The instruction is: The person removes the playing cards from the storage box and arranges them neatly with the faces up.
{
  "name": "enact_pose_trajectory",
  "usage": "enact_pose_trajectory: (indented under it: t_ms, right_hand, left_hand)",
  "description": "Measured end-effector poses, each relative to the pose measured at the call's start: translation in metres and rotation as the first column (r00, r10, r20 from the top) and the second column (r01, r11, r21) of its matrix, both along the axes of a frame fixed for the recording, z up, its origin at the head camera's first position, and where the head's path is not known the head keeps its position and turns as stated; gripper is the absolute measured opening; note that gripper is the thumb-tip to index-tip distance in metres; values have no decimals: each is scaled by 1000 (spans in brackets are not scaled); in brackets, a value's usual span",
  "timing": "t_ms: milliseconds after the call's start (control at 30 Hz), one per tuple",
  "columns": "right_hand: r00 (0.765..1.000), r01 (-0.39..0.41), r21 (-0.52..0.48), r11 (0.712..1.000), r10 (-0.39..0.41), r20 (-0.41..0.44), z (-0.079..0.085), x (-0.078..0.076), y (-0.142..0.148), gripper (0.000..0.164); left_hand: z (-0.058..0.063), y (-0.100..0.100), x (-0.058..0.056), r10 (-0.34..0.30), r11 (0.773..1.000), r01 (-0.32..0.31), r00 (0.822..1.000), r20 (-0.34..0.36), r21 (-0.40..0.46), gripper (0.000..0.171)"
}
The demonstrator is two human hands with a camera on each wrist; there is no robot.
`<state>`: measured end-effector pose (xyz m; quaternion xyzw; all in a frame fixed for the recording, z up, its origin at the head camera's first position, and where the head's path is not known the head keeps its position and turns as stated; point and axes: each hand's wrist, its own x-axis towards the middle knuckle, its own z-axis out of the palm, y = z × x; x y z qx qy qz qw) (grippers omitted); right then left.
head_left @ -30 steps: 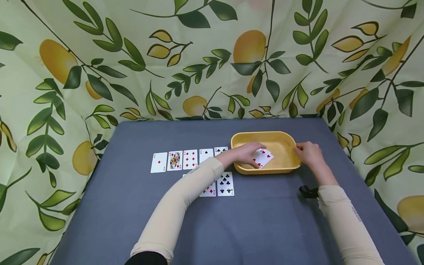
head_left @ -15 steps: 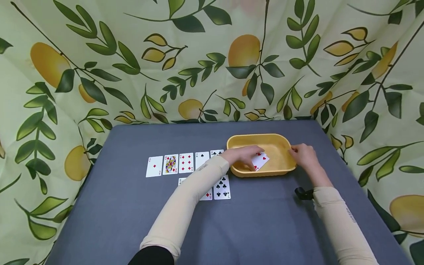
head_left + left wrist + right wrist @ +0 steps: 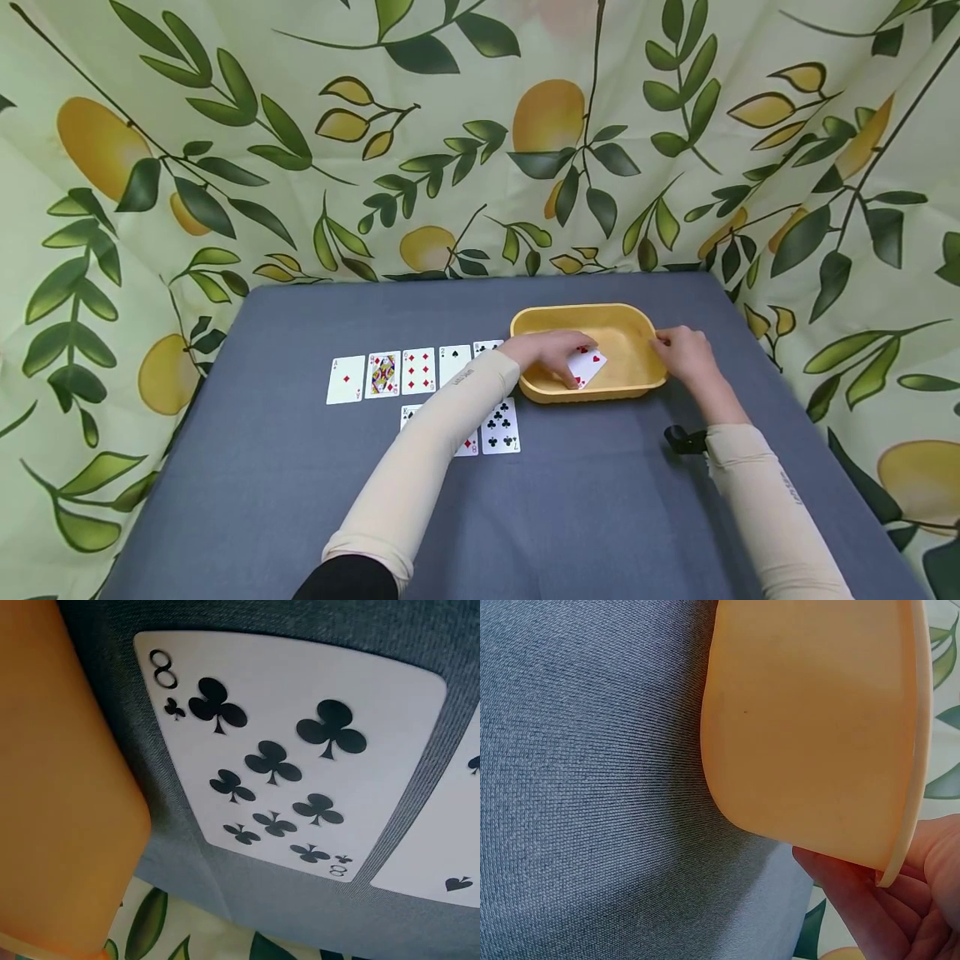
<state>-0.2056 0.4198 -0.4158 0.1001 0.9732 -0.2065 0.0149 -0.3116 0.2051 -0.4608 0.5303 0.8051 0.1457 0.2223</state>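
My left hand [image 3: 551,350] reaches into a yellow tray [image 3: 633,337] and holds a hearts playing card [image 3: 587,367] between thumb and fingers. The card lies aslant inside the tray; part of it is behind the hand. At the tray's right end, my right hand [image 3: 686,354] grips the rim. In the right wrist view, fingers [image 3: 855,900] curl under the rim of the yellow tray [image 3: 817,735]. An eight of clubs [image 3: 277,757] lies beside the tray in the left wrist view, where the left hand's fingers do not show.
A row of face-up cards runs left of the tray, from an ace of diamonds [image 3: 346,380] through a queen [image 3: 383,374] and a six of diamonds [image 3: 418,371]. Nearer is a second row with a seven of clubs [image 3: 500,427], partly under the left forearm. Grey-blue cloth [image 3: 585,500] covers the table.
The head view has shifted, so the whole scene sits slightly further left and lower. Against the tray, both hands and the hearts card have hardly moved.
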Motion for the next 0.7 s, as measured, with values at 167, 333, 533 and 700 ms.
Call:
enact_pose_trajectory:
  t_ms: [167, 333, 533, 700]
  right_hand:
    - [1000, 1, -2, 1000, -1, -1, 0, 0, 0, 28]
    - [1000, 4, -6, 1000, -4, 23, 0, -2, -2, 34]
    - [999, 9, -3, 1000, -9, 33, 1, -3, -2, 35]
    - [1000, -9, 16, 1000, 9, 9, 0, -1, 1, 32]
  left_hand:
    - [0, -1, -1, 9, 1000, -9, 1000, -5, 17, 85]
    - [2, -4, -1, 28, 999, -28, 1000, -8, 29, 87]
    - [10, -7, 1, 58, 997, -55, 997, -54, 62, 88]
    - [19, -9, 4, 93, 993, -85, 990, -105, 82, 88]
